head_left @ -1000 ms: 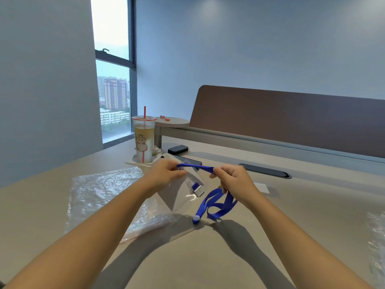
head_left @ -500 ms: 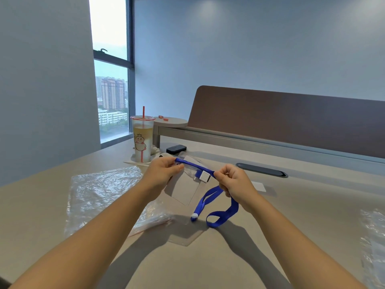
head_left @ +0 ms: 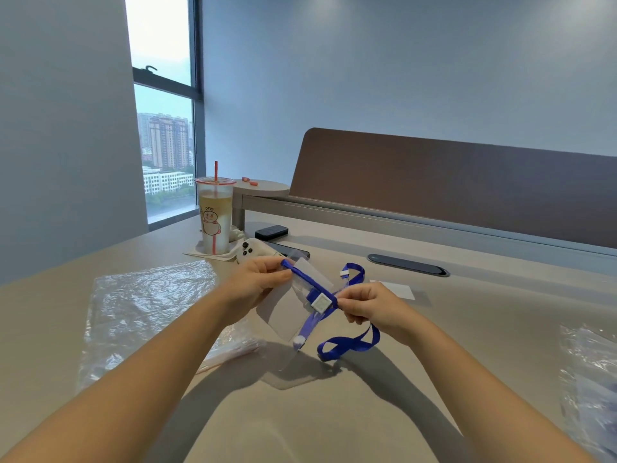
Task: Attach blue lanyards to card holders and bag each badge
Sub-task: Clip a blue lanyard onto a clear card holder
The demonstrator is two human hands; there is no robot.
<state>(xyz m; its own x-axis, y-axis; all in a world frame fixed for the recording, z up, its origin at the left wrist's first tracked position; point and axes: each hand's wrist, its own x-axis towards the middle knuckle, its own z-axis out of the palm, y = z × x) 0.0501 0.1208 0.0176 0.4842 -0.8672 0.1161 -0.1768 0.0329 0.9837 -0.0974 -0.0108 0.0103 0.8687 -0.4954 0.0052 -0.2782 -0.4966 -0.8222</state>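
Note:
A blue lanyard (head_left: 350, 345) with a white square clasp (head_left: 321, 303) stretches between my two hands above the table. My left hand (head_left: 258, 281) pinches its upper end together with a clear card holder (head_left: 293, 315) that hangs below. My right hand (head_left: 370, 305) grips the strap just right of the clasp. The rest of the lanyard loops above and below my right hand, one loop hanging toward the table.
A pile of clear plastic bags (head_left: 147, 305) lies on the beige table (head_left: 467, 329) to the left, more bags (head_left: 591, 372) at the right edge. Behind are a drink cup with straw (head_left: 214, 219), a white phone (head_left: 255, 248), a black box (head_left: 271, 231), a desk grommet (head_left: 407, 265) and a brown divider panel (head_left: 467, 182).
The white clasp has slid along the strap toward my right hand. A loop of lanyard has flipped up above my right hand, and both hands have shifted slightly.

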